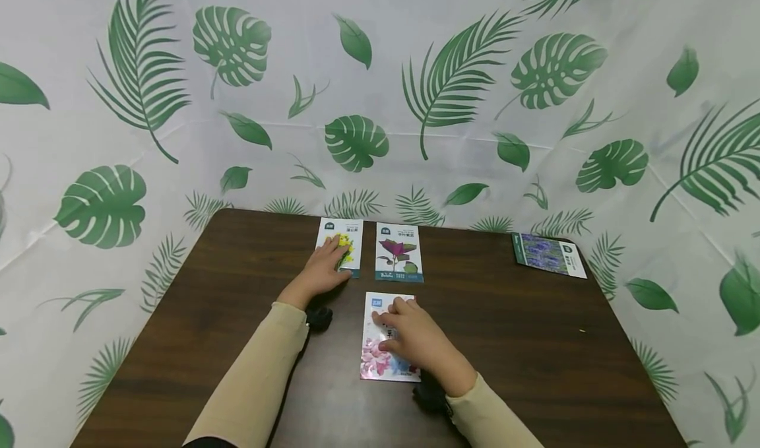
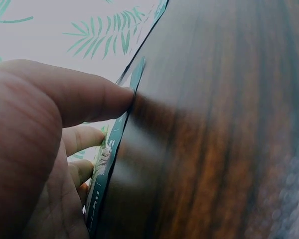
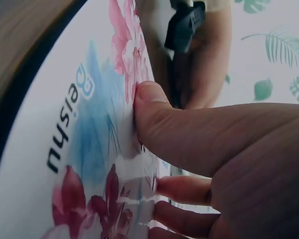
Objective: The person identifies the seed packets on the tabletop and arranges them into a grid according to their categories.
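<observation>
Head view: dark wood table [image 1: 510, 342] w/ leaf-print cloth [image 1: 415, 85] draped behind and at both sides. Four seed packets on it. Left hand [image 1: 323, 266] lies flat on the yellow-flower packet [image 1: 347, 233] at the far edge, fingers straight and spread, palm down, pressing, not curled round it. Just right of that, apart from it, the purple-leaf packet [image 1: 399, 252], untouched. Right hand [image 1: 415, 336] rests on the pink-flower packet [image 1: 375, 362], nearer the person, in front of the purple-leaf one; fingers slightly bent, tips down on the upper half, nothing pinched. Blue-flower packet [image 1: 549, 255] lies well apart at the far right corner, turned sideways. Both arms in beige sleeves [image 1: 249, 382]; a black strap shows at each wrist.

Left wrist view: thumb [image 2: 84, 97] stretched out, tip touching the yellow-flower packet's edge [image 2: 109, 149] where it meets the table [image 2: 214, 124]. Other fingertips lie on the packet face, loosely extended. Packet flat on the wood. Print too blurred to read.

Right wrist view: thumb [image 3: 189, 134] pressed tip-down on the pink-flower packet [image 3: 55, 129], beside pink and blue blossoms and the word "Beishu". Other fingertips [image 3: 182, 189] touch the glossy face lower down. Hand presses, doesn't grip. Other forearm w/ black strap seen beyond.
</observation>
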A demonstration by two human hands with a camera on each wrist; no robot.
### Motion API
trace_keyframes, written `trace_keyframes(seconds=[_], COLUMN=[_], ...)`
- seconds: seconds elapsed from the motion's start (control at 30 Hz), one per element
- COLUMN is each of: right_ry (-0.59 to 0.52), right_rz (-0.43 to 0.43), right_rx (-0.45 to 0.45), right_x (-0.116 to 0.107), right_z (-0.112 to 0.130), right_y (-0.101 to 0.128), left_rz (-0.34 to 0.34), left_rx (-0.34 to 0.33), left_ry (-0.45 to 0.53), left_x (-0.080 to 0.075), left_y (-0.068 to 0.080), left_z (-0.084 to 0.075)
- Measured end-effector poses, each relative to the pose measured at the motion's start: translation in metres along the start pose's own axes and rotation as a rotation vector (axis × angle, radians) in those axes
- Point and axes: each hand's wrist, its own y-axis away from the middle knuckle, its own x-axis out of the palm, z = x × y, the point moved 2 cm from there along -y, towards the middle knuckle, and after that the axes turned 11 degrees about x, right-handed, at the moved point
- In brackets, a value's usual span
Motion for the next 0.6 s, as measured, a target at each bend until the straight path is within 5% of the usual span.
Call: trace_keyframes(seconds=[0.37, 0.6], right_ry=[0.010, -0.143], right_rz=[-0.007, 0.141], right_rx=[-0.103, -0.057], right_x=[0.013, 0.016], right_z=[0.032, 0.029], right_y=[-0.012, -0.016], left_rz=[-0.001, -0.003], left_rx=[-0.023, -0.017], left_ry=[0.001, 0.014], left_x=[0.000, 0.000], left_y=[0.003, 0.001], left_z=[0.000, -0.001])
